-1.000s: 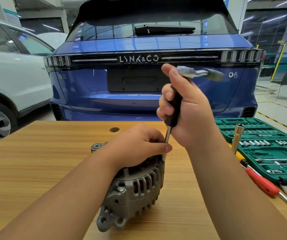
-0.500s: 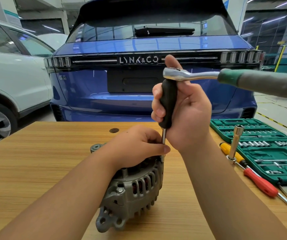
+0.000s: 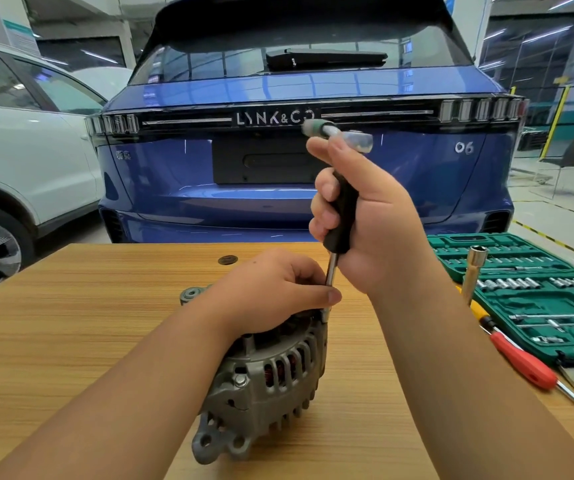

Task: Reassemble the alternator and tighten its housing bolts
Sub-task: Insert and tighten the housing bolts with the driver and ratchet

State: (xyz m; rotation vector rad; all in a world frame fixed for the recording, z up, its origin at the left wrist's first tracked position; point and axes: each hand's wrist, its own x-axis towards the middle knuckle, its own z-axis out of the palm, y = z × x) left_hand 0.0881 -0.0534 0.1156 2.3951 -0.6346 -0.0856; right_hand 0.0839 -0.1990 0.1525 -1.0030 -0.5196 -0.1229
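The grey alternator [image 3: 261,382] lies on the wooden table [image 3: 71,323], copper windings showing through its housing slots. My left hand [image 3: 271,292] rests on its top and pinches the steel extension shaft [image 3: 330,271], which stands upright on a housing bolt at the alternator's right edge. My right hand [image 3: 368,220] grips the black handle [image 3: 342,216] above the shaft. A ratchet [image 3: 337,135] sits on the handle's top, blurred, its green grip pointing left and away.
An open green socket case [image 3: 527,289] lies at the right, with a tall socket tube [image 3: 474,271] standing before it. A red-handled screwdriver [image 3: 524,362] and a yellow-handled one lie beside it. A blue car is parked behind the table, a white one at left.
The ratchet's grip has swung from pointing right to pointing left and away. My right hand has shifted slightly on the handle. My left hand keeps its hold on the shaft.
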